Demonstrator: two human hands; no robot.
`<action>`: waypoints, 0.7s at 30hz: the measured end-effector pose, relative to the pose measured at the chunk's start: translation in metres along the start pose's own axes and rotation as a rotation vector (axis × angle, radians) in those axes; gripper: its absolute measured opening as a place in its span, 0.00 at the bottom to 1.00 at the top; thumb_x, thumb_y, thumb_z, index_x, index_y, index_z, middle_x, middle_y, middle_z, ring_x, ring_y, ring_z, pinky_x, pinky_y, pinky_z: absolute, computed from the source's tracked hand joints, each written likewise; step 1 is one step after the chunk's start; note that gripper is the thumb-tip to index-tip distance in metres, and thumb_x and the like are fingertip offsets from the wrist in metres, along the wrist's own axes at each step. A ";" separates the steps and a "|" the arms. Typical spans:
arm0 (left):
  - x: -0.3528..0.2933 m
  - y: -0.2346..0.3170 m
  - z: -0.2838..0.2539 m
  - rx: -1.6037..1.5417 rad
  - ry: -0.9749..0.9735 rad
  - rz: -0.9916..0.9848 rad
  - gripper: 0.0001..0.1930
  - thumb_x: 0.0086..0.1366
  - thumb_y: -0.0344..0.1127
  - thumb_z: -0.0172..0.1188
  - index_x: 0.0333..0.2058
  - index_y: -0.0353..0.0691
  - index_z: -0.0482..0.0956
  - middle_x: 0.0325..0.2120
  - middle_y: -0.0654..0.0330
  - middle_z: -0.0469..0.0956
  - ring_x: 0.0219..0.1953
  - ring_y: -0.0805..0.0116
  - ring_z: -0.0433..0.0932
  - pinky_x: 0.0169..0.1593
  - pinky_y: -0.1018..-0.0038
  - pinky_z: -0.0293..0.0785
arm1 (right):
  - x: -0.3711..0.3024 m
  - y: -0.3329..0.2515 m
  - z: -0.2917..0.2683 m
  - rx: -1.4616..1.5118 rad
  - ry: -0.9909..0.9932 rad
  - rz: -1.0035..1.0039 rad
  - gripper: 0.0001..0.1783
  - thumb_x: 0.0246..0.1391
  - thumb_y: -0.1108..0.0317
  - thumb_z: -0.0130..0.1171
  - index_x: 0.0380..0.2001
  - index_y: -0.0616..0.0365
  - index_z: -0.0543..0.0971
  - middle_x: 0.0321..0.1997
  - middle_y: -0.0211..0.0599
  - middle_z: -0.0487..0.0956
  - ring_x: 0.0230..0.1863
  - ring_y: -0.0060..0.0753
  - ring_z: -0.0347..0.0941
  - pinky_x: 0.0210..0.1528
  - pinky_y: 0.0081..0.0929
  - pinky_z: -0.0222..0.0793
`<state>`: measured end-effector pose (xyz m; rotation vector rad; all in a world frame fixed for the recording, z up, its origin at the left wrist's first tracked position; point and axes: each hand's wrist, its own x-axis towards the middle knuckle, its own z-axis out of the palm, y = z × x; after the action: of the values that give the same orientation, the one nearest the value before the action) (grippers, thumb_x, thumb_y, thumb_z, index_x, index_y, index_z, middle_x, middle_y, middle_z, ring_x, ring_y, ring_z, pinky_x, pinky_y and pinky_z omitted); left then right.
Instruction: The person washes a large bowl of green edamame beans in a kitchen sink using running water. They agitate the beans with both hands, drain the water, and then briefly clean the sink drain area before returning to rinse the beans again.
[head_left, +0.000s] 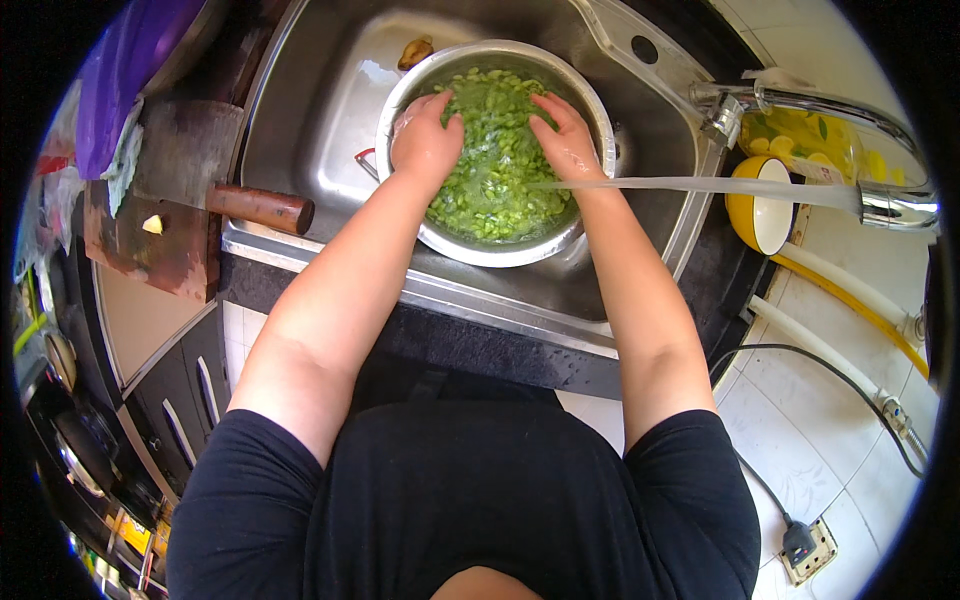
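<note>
The steel sink point(335, 135) carries 1 metal bowl point(490, 254) and 1 brown scrap point(415, 53).

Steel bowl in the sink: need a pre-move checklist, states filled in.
1. Both hands inside the rim: ok, left hand and right hand reach into the steel bowl.
2. Water stream landing in the bowl: ok, crossing above the right wrist.
3. Green pieces contained: ok, none visible outside.
4. Sink free of scraps: not ok, brownish piece beside the bowl.
5. Cleaver handle within the cutting board: not ok, juts sinkward.
6. Bowl base stable: cannot tell, hidden.
</note>
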<state>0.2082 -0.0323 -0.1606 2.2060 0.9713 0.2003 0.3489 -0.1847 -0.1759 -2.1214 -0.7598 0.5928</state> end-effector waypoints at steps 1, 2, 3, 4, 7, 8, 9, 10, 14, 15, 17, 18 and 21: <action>0.000 -0.003 0.005 0.001 -0.020 -0.048 0.25 0.55 0.42 0.53 0.51 0.41 0.66 0.47 0.48 0.69 0.49 0.55 0.67 0.51 0.70 0.62 | -0.001 0.006 0.003 -0.049 0.017 0.037 0.26 0.49 0.57 0.52 0.52 0.51 0.68 0.58 0.47 0.61 0.60 0.47 0.54 0.57 0.35 0.53; 0.001 -0.007 0.010 0.001 -0.041 -0.096 0.25 0.55 0.43 0.53 0.51 0.41 0.66 0.47 0.48 0.69 0.50 0.56 0.67 0.52 0.70 0.62 | -0.006 0.012 0.005 0.019 0.005 0.159 0.29 0.48 0.54 0.53 0.54 0.50 0.65 0.60 0.48 0.58 0.61 0.49 0.52 0.58 0.39 0.53; 0.003 -0.013 0.019 -0.121 -0.121 -0.229 0.26 0.56 0.43 0.52 0.52 0.40 0.65 0.48 0.49 0.68 0.51 0.56 0.66 0.52 0.70 0.61 | -0.010 0.014 0.011 0.180 0.018 0.294 0.30 0.48 0.54 0.53 0.55 0.50 0.64 0.60 0.48 0.57 0.61 0.49 0.52 0.58 0.39 0.52; 0.005 -0.018 0.028 -0.243 -0.199 -0.362 0.26 0.57 0.44 0.52 0.53 0.39 0.64 0.48 0.50 0.68 0.51 0.57 0.66 0.52 0.69 0.61 | -0.014 0.014 0.018 0.342 0.030 0.428 0.31 0.47 0.54 0.53 0.55 0.50 0.63 0.61 0.48 0.56 0.61 0.49 0.51 0.59 0.40 0.50; 0.000 -0.016 0.034 -0.584 -0.348 -0.604 0.28 0.60 0.47 0.48 0.55 0.37 0.59 0.50 0.53 0.66 0.52 0.60 0.65 0.54 0.67 0.60 | -0.025 0.004 0.034 0.648 0.043 0.729 0.39 0.46 0.53 0.56 0.59 0.54 0.55 0.64 0.47 0.49 0.62 0.46 0.49 0.59 0.43 0.50; -0.005 -0.003 0.026 -0.706 -0.378 -0.683 0.28 0.60 0.47 0.48 0.55 0.37 0.59 0.50 0.53 0.66 0.52 0.59 0.65 0.54 0.65 0.60 | -0.027 0.029 0.050 0.753 0.072 0.800 0.41 0.45 0.54 0.57 0.60 0.55 0.53 0.64 0.47 0.49 0.62 0.46 0.48 0.58 0.43 0.51; -0.008 0.005 0.021 -0.829 -0.403 -0.766 0.28 0.61 0.48 0.47 0.55 0.37 0.59 0.51 0.53 0.66 0.51 0.59 0.66 0.54 0.64 0.61 | -0.028 0.043 0.063 0.859 0.094 0.869 0.42 0.45 0.54 0.58 0.60 0.55 0.51 0.64 0.47 0.48 0.63 0.46 0.48 0.58 0.44 0.52; -0.008 0.005 0.020 -0.966 -0.489 -0.848 0.27 0.61 0.48 0.47 0.54 0.38 0.60 0.50 0.53 0.66 0.50 0.59 0.67 0.53 0.64 0.62 | -0.029 0.040 0.070 0.957 0.031 0.900 0.43 0.44 0.55 0.59 0.60 0.56 0.50 0.64 0.47 0.48 0.62 0.46 0.48 0.57 0.44 0.53; -0.005 0.004 0.018 -1.190 -0.648 -0.959 0.24 0.61 0.48 0.48 0.52 0.40 0.63 0.47 0.55 0.69 0.46 0.61 0.71 0.50 0.62 0.67 | -0.035 0.014 0.079 1.165 -0.068 0.886 0.45 0.44 0.58 0.61 0.61 0.55 0.48 0.64 0.47 0.50 0.62 0.46 0.48 0.55 0.45 0.56; -0.006 0.004 0.018 -1.165 -0.647 -0.938 0.23 0.61 0.48 0.49 0.51 0.41 0.64 0.46 0.55 0.70 0.46 0.61 0.71 0.49 0.62 0.68 | -0.038 -0.002 0.074 1.169 -0.047 0.853 0.46 0.43 0.58 0.61 0.61 0.54 0.48 0.63 0.47 0.50 0.62 0.45 0.49 0.55 0.45 0.56; -0.004 0.000 0.020 -1.132 -0.599 -0.901 0.21 0.60 0.47 0.51 0.48 0.43 0.66 0.40 0.59 0.74 0.38 0.66 0.74 0.38 0.67 0.71 | -0.044 -0.046 0.054 1.068 0.031 0.799 0.32 0.45 0.60 0.61 0.53 0.56 0.62 0.48 0.42 0.68 0.46 0.37 0.66 0.40 0.37 0.67; -0.005 0.005 0.016 -1.120 -0.576 -0.856 0.20 0.60 0.48 0.51 0.46 0.43 0.67 0.38 0.59 0.74 0.37 0.67 0.73 0.35 0.69 0.71 | -0.044 -0.057 0.044 0.991 0.021 0.771 0.26 0.46 0.62 0.60 0.48 0.56 0.66 0.41 0.39 0.72 0.41 0.34 0.69 0.36 0.33 0.68; -0.010 0.023 0.001 -1.020 -0.487 -0.791 0.19 0.59 0.48 0.52 0.43 0.43 0.68 0.34 0.61 0.73 0.33 0.71 0.72 0.29 0.73 0.66 | -0.043 -0.051 0.045 0.792 0.104 0.551 0.20 0.48 0.61 0.58 0.42 0.60 0.71 0.29 0.30 0.75 0.25 0.23 0.68 0.23 0.22 0.64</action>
<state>0.2151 -0.0502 -0.1451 0.8017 1.0457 -0.1817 0.2742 -0.1650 -0.1548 -1.5649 0.1499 0.8815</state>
